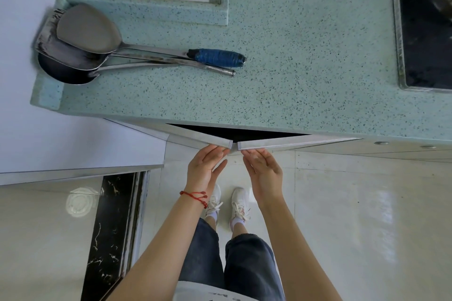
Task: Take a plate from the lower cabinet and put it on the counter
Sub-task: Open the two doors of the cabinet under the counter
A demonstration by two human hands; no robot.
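The lower cabinet's two doors stand partly ajar below the counter (293,44). Between the left door (195,135) and the right door (293,142) is a dark gap (234,132), and no plate shows inside. My left hand (204,166) has its fingertips on the free edge of the left door. My right hand (265,170) touches the free edge of the right door in the same way. On both hands the fingers are stretched out and apart, with the palms showing.
Metal spatulas and a ladle (85,41), one with a blue-wrapped handle (217,57), lie on the counter's left. A black stove top (425,24) sits at the right. A white wall (73,139) juts out at left. My feet (230,203) stand on the tiled floor.
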